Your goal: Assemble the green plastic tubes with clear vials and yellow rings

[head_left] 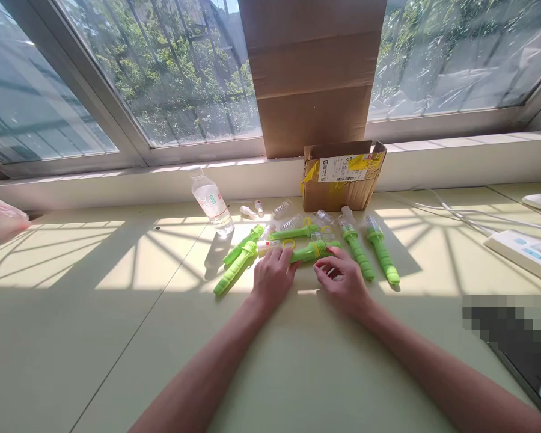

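Windows: behind everything, well beyond my fingers; barred panes (171, 72), leaves outside.
Table: pale yellow-green top (162, 373) under both forearms, striped by sun and shadow.
Cardboard sheet: brown, creased panel (315, 72), upright against the windows, beyond the fingers.
Cardboard box: open top, label and yellow tape (342, 174), beyond my right fingers, near the sill.
Dark flat object: well right of the right fingers (518, 361), partly pixelated; can't tell what.
Power strip: white (525, 249), well right of the right fingers, cables by it.
Left hand: my feed shows it (273, 276) grasping the left end of a green ribbed tube (313, 251), tube lying roughly crosswise.
Right hand: curled (342, 279), index finger at that tube's right end; I can't tell if it grips.
Bottle: clear, upright, printed label (213, 204), beyond and left of the left fingers.
Left tubes: two more green ones (237, 267), just left of the left fingers, slanted.
Right tubes: two with clear tops (382, 252), right of the right fingers.
Back tube: one (295, 232) just beyond the held one.
Clear cups: ribbed, on their sides (282, 208), beyond the fingers.
Yellow ring: just beyond left fingertips (288, 243).
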{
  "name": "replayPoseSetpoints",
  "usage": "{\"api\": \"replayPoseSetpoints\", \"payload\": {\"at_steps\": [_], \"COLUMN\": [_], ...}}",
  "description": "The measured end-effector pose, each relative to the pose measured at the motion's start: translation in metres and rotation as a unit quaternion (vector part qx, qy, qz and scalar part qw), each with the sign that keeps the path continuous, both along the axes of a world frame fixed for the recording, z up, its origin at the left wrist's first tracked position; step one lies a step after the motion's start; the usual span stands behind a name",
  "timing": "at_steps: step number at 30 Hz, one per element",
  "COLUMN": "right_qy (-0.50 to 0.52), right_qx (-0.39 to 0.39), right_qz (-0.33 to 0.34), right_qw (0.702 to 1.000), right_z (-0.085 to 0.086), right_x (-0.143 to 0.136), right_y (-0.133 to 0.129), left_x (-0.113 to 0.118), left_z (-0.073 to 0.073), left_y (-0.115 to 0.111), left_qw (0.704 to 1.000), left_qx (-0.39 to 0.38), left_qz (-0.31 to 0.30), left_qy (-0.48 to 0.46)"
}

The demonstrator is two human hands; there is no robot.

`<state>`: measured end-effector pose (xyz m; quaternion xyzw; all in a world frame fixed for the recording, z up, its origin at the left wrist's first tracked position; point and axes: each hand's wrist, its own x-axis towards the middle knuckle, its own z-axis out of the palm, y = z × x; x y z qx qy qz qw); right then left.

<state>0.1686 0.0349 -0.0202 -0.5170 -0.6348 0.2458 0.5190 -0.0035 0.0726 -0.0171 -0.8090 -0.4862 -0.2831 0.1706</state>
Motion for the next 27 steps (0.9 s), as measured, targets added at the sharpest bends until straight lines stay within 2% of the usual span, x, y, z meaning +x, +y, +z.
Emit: {"api": "replayPoseSetpoints", "payload": {"at_steps": [7, 14, 27], "right_qy": [-0.015, -0.055, -0.019], "right_qx": [-0.018, -0.001, -0.012], "right_qz": [0.012, 0.008, 0.025], "right_qw": [1.0, 0.998, 0.999], "right_z": [0.0, -0.0016, -0.0035], "right_x": [0.0005, 0.0016, 0.0008], "right_y": [0.0012, 0.0017, 0.0018], "left_x": [-0.0002, -0.0006, 0.0002], "left_z": [-0.0001, 0.0003, 0.0017], "left_y": [0.0003, 0.0002, -0.0002], "left_qw": [1.0, 1.0, 1.0], "left_qx": [-0.008, 0.001, 0.0], "left_qz": [-0.002, -0.009, -0.009], "left_qy": [-0.001, 0.0, -0.004]}}
